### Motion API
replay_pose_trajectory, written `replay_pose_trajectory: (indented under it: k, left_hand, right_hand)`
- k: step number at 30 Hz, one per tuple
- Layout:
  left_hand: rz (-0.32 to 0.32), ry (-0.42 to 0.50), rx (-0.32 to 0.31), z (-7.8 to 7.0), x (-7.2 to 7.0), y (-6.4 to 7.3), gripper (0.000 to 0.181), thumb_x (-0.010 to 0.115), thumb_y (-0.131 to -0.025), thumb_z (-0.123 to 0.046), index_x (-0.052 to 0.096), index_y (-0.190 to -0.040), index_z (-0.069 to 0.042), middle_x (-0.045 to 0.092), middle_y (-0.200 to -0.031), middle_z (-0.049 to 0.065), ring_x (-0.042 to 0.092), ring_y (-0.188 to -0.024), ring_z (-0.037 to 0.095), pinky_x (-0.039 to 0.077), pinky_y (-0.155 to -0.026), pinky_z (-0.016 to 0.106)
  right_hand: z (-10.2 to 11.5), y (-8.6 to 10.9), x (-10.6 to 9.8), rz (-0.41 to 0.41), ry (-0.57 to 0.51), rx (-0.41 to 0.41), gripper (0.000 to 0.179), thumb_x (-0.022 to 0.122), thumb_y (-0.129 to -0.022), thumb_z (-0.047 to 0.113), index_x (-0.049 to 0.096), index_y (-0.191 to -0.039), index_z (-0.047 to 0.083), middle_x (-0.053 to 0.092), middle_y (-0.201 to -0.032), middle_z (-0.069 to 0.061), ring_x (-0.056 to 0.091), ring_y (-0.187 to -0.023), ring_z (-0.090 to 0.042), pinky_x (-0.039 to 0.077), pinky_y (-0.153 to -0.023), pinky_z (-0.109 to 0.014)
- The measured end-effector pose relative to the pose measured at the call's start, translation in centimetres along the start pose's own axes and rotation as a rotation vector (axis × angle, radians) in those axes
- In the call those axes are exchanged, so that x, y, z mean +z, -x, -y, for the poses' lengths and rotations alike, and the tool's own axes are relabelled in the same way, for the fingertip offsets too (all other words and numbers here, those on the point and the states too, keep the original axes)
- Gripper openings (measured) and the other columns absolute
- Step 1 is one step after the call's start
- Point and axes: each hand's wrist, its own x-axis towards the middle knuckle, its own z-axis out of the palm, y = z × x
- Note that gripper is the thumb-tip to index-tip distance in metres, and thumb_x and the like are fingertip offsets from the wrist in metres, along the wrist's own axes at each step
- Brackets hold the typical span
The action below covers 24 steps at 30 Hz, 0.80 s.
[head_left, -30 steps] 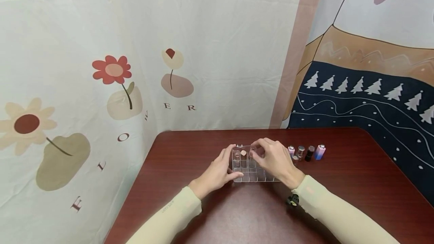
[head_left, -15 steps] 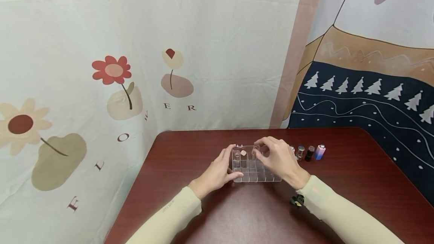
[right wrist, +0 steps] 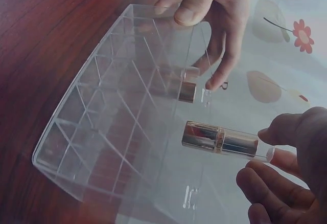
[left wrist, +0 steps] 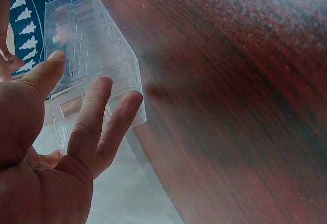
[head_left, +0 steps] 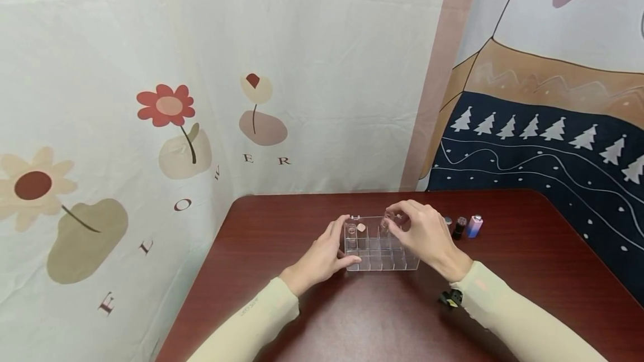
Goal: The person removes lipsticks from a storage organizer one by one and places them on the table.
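Reddish-brown surface, printed cloth behind. Clear box: left hand at its 9 o'clock, fingers fairly straight, touching. Right hand, nearer, pinches lipstick by clear end at box's 12–1 o'clock; long axis near upright, gold end down, can't tell if inside slot. Black tube, pink-blue tube stand at box's 3 o'clock.

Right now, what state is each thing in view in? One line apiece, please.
Clear organizer: on the table, partly filled.
Left hand: touching the organizer's left end.
Held tube: raised by its clear end.
Right hand: pinching the held tube.
Back-left tube: inside a compartment.
Pale-topped item: inside the next compartment.
Black tube: upright on the table.
Pink-and-blue tube: upright on the table.
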Motion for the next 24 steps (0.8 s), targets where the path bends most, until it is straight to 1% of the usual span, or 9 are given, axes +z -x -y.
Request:
replay_pose_trajectory:
  k: [8, 13, 20, 24]
  left_hand:
    - [0.005, -0.016, -0.008, 0.0, -0.1, 0.0, 0.103, 0.094, -0.102, -0.032, 0.028, -0.178, -0.008, 0.055, -0.164, 0.023, 0.081, -0.088, 0.01, 0.066, -0.082, 0.03]
    - [0.007, -0.012, -0.011, -0.1, -0.1, 0.1, 0.103, 0.094, -0.102, -0.032, 0.029, -0.178, -0.008, 0.056, -0.163, 0.023, 0.081, -0.088, 0.01, 0.066, -0.082, 0.03]
    - [0.008, -0.006, -0.018, -0.2, -0.2, 0.1, 0.103, 0.095, -0.102, -0.032, 0.029, -0.178, -0.009, 0.055, -0.164, 0.024, 0.082, -0.088, 0.011, 0.067, -0.084, 0.03]
    - [0.008, -0.007, -0.021, -0.2, -0.2, 0.1, 0.103, 0.095, -0.102, -0.031, 0.028, -0.178, -0.01, 0.055, -0.165, 0.024, 0.082, -0.088, 0.01, 0.066, -0.084, 0.031]
  right_hand:
    - [-0.6, 0.2, -1.5, -0.036, 0.036, 0.005, 0.028, 0.1, -0.089, 0.008, 0.085, -0.112, 0.013, 0.085, -0.097, -0.002, 0.078, -0.078, -0.016, 0.059, -0.067, -0.035]
    - [-1.0, 0.3, -2.5, -0.043, 0.047, 0.027, 0.025, 0.098, -0.09, 0.009, 0.085, -0.111, 0.014, 0.085, -0.094, -0.001, 0.075, -0.077, -0.015, 0.058, -0.066, -0.033]
    - [-1.8, 0.4, -3.8, -0.062, 0.071, 0.036, 0.025, 0.097, -0.091, 0.007, 0.085, -0.113, 0.01, 0.086, -0.098, -0.005, 0.079, -0.076, -0.017, 0.062, -0.066, -0.036]
    - [-2.3, 0.6, -4.5, -0.07, 0.077, 0.048, 0.026, 0.097, -0.091, 0.006, 0.085, -0.114, 0.01, 0.086, -0.1, -0.005, 0.079, -0.077, -0.018, 0.06, -0.065, -0.033]
